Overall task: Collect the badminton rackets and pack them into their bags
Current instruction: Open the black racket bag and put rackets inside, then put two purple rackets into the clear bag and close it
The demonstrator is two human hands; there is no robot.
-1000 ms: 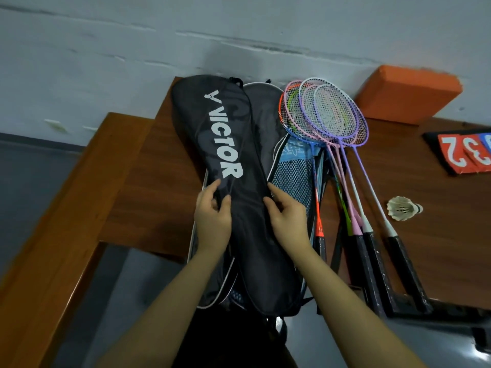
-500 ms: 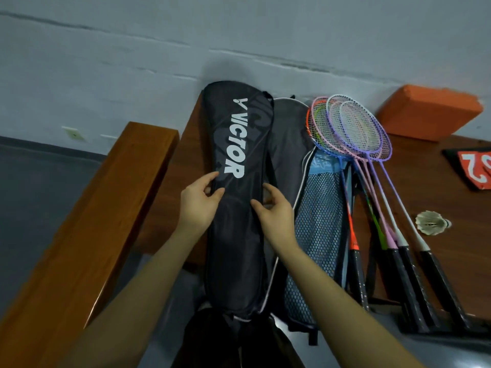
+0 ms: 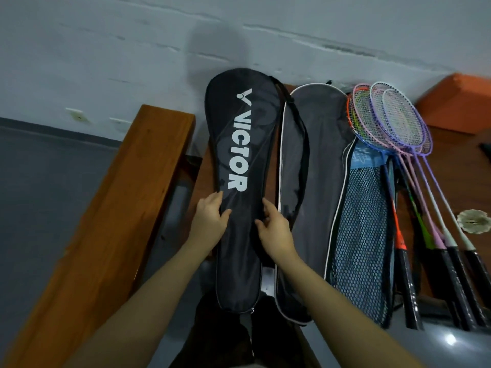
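a head-worn camera looked down at a wooden table set against a pale wall. a black racket bag printed "victor" lay lengthwise at the table's left edge, its narrow lower end hanging off toward the person. the left hand gripped the bag's left edge just below the lettering, thumb on top and fingers curled over the side. the right hand pinched the bag's right edge opposite. just beside it lay a grey bag, then a blue mesh bag. the rackets, several with overlapping heads and black handles, lay loose to the right of the bags, none packed. a shuttlecock sat near them and an orange block by the wall.

the likely risk was the black bag slipping off the edge if the grip loosened, since much of it overhung. the fanned rackets could also snag each other's strings when lifted.
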